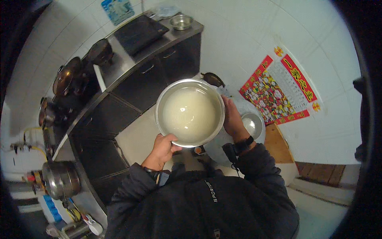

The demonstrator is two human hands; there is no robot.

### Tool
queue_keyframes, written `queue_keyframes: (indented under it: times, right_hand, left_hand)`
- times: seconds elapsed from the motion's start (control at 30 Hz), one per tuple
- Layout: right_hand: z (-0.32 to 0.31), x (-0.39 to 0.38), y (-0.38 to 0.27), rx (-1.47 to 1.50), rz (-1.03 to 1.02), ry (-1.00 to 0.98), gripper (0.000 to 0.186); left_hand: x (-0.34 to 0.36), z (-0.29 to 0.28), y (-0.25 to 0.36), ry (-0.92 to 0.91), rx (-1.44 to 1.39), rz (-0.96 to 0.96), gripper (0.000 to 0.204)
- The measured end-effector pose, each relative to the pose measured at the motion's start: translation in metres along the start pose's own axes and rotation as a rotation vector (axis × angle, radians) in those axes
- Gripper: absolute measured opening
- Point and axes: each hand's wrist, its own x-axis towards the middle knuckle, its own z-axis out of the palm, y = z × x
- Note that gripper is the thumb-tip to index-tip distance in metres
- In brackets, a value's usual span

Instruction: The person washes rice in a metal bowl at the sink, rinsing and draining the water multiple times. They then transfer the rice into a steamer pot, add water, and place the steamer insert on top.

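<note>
Near the kitchen counter [115, 73], left hand [160, 149] and right hand [234, 119] close fingers on a metal basin [159, 113], probably keeping cloudy liquid [191, 111] level.

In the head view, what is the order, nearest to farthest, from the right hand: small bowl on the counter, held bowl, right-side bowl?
1. Held bowl: touching the right hand, on its left.
2. Right-side bowl: to the hand's right.
3. Small bowl: ahead, left, on the counter.

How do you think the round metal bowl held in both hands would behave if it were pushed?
The metal bowl is probably stiff, given its evenly round form. Its pale contents likely make it heavy; their glossy surface suggests a push may cause sloshing.
</note>
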Motion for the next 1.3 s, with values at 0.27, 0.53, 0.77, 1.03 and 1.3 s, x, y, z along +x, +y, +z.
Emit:
queue_keyframes:
  times: [0.27, 0.53, 0.77, 1.03, 1.3]
  right_hand:
    - [0.067, -0.014, 0.034, -0.061, 0.417, 0.096, 0.054]
    - [0.143, -0.002, 0.081, 0.077, 0.303, 0.219, 0.056]
    - [0.173, 0.053, 0.087, 0.026, 0.291, 0.134, 0.051]
    - [0.213, 0.144, 0.081, 0.017, 0.193, 0.124, 0.053]
    - [0.211, 0.266, 0.079, 0.044, 0.266, 0.122, 0.046]
  left_hand:
    - [-0.008, -0.062, 0.021, -0.032, -0.046, 0.021, 0.031]
    - [-0.032, -0.177, 0.075, -0.252, 0.006, 0.086, 0.060]
    - [-0.074, -0.317, 0.063, 0.112, -0.138, 0.173, 0.058]
    - [-0.091, -0.392, 0.008, 0.324, -0.317, 0.168, 0.046]
    - [-0.038, -0.429, 0.042, 0.531, -0.417, 0.213, 0.044]
